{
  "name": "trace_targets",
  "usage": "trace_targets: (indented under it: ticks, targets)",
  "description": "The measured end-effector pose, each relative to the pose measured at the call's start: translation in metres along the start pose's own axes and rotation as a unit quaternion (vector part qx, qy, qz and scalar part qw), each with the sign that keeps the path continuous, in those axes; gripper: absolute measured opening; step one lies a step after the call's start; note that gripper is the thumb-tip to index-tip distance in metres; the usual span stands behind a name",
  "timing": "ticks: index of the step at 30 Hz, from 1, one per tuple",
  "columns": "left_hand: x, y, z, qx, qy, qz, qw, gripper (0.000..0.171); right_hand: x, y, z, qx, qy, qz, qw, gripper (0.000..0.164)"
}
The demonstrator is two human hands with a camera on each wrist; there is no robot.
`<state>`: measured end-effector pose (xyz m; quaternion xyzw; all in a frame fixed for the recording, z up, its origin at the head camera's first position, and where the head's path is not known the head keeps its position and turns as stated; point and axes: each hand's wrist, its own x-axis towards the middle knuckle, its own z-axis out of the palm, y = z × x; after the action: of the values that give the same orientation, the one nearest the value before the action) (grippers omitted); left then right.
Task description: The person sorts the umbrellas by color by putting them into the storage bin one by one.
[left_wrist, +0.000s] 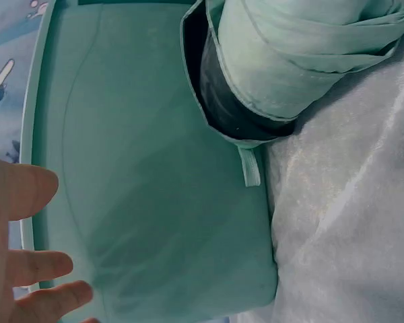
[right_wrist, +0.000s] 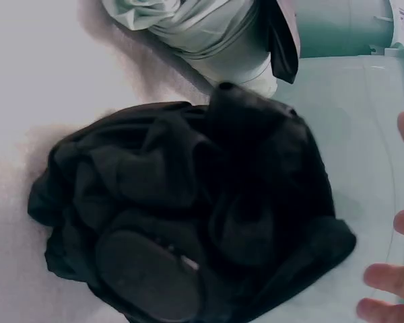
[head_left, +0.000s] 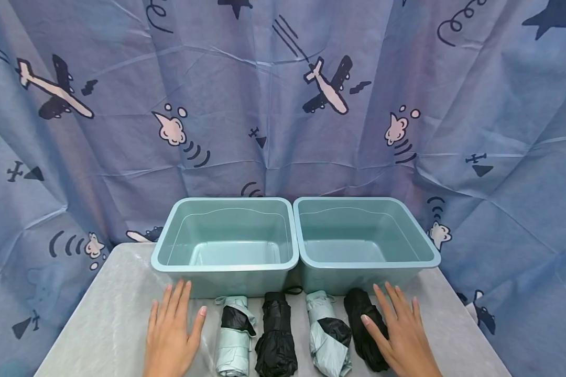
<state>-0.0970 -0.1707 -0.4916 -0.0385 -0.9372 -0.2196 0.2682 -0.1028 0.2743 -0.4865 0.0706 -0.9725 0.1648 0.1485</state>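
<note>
Left hand (head_left: 172, 330): palm down at the near edge of view, fingers straight and spread, thumb apart; holds nothing. Fingertips lie just before the left tub; to the hand's right, the first pale green umbrella.

Right hand (head_left: 403, 332): palm down, fingers straight and fanned; grips nothing. Thumb overlaps the second black umbrella in the head view; whether it touches, cannot tell.

First pale green umbrella (head_left: 232, 351): folded, lying lengthwise, black patch near its far end. In the left wrist view, a dark opening and a small tab show at that end.

First black umbrella (head_left: 276, 330): folded, next in the row, dark loop at its far end.

Second pale green umbrella (head_left: 327, 351): folded, slightly slanted, black patch at mid-length.

Second black umbrella (head_left: 364, 341): folded, slanted, last in the row, beside the right thumb.

Left tub (head_left: 226, 268) and right tub (head_left: 368, 265): pale green, rounded corners, side by side behind the row, rims meeting or nearly so.

Desk (head_left: 118, 314): whitish surface under all tubs and umbrellas.

Curtain (head_left: 236, 99): blue-violet cloth behind, printed with aeroplanes and stars.
</note>
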Motion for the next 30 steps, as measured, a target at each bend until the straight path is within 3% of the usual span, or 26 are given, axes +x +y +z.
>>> trace_targets:
  ticks: [6,10,13,18,22,26,30]
  targets:
    - [0.007,-0.003,-0.014,-0.062,0.008,-0.094,0.9936,0.047,0.0,0.0,-0.004,0.018,-0.036,0.034,0.999,0.072]
    - [0.014,-0.01,-0.024,-0.09,0.021,-0.181,0.9791,0.043,0.001,0.002,-0.007,0.035,-0.082,0.074,0.993,0.076]
    - [0.021,-0.019,-0.032,-0.116,0.048,-0.22,0.9674,0.041,0.003,0.004,-0.01,0.052,-0.117,0.104,0.986,0.081]
    - [0.036,-0.034,-0.042,-0.174,0.094,-0.233,0.952,0.039,0.005,0.005,-0.013,0.074,-0.157,0.14,0.975,0.089]
    - [0.051,-0.044,-0.047,-0.22,0.104,-0.237,0.9406,0.04,0.007,0.007,-0.013,0.081,-0.173,0.158,0.969,0.093]
    - [0.067,-0.053,-0.051,-0.3,0.073,-0.24,0.9201,0.045,0.007,0.007,-0.013,0.088,-0.179,0.163,0.966,0.094]
    - [0.087,-0.059,-0.053,-0.376,0.005,-0.258,0.8901,0.053,0.008,0.008,-0.013,0.096,-0.182,0.165,0.965,0.095]
